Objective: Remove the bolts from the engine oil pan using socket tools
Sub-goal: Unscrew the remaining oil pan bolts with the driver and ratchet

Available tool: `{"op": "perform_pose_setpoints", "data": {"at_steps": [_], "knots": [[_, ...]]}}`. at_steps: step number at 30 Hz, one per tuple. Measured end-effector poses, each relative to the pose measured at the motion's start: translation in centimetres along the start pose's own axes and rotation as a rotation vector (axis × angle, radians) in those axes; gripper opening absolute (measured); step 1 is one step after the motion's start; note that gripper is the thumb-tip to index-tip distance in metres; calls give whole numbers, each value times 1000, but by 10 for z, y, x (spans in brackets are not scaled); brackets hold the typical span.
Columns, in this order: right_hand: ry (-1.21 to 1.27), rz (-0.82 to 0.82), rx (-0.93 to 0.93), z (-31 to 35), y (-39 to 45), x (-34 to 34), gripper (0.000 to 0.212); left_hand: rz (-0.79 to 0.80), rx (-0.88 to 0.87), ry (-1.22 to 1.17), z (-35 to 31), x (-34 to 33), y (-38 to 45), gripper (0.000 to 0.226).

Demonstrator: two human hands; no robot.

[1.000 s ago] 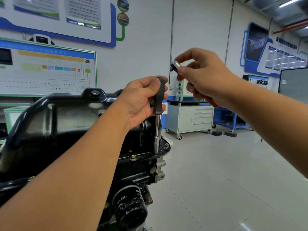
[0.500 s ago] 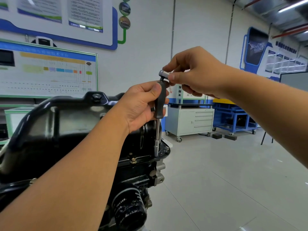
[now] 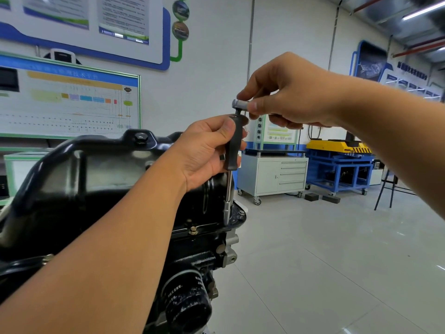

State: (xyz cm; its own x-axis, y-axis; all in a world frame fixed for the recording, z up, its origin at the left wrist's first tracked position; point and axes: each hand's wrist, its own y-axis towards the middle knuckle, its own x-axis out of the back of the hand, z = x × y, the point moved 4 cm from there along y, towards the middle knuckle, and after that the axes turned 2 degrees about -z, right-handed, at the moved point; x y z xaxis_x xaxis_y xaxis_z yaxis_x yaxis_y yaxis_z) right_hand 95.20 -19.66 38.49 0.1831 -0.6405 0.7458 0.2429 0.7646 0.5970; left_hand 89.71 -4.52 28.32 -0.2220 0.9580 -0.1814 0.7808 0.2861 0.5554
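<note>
Fingers (image 3: 226, 127) of your left hand (image 3: 204, 153) are curled round the black handle (image 3: 234, 143) of the driver, thumb pressed along its side, so the tool stands nearly upright just past the pan's right end. Left of that grip, the black oil pan (image 3: 96, 169) fills the lower left of the view, belly up, with a dark plug (image 3: 140, 136) on its top edge. Your forearm crosses in front of the pan. Below the handle, the driver's steel shaft (image 3: 228, 186) runs straight down to a socket (image 3: 226, 213) seated on the pan's flange, at the corner; whatever bolt it sits on is hidden inside the socket. A brass-coloured bolt (image 3: 193, 229) shows on the flange just left of the socket, and another small bolt head (image 3: 242, 212) lies just right of it. Under the flange sits the black oil filter (image 3: 186, 302).

Directly above the handle, your right hand (image 3: 291, 97) reaches in from the right. Its thumb and fingers pinch a small silver ratchet head (image 3: 239, 104), which sits at the very top end of the handle, touching it or a stub that rises from it. The rest of that tool is hidden in your palm.

Farther right, on the floor, stand a grey cabinet (image 3: 274, 175) on castors and a blue-and-yellow bench (image 3: 339, 162).
</note>
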Motion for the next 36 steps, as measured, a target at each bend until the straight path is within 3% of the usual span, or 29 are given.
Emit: {"op": "perform_pose_setpoints", "data": {"at_steps": [10,15,22,36], "knots": [[-33,38,23,4,-4,3,9,60,-9,-14,0,-2,-2,24],[-82,75,-18,8,1,5,9,53,17,-20,1,-2,-2,36],[-202,168,-107,21,11,13,5,97,49,-5,3,-5,-4,35],[-162,197,18,26,6,-3,4,65,44,-106,1,-6,-10,27]]}}
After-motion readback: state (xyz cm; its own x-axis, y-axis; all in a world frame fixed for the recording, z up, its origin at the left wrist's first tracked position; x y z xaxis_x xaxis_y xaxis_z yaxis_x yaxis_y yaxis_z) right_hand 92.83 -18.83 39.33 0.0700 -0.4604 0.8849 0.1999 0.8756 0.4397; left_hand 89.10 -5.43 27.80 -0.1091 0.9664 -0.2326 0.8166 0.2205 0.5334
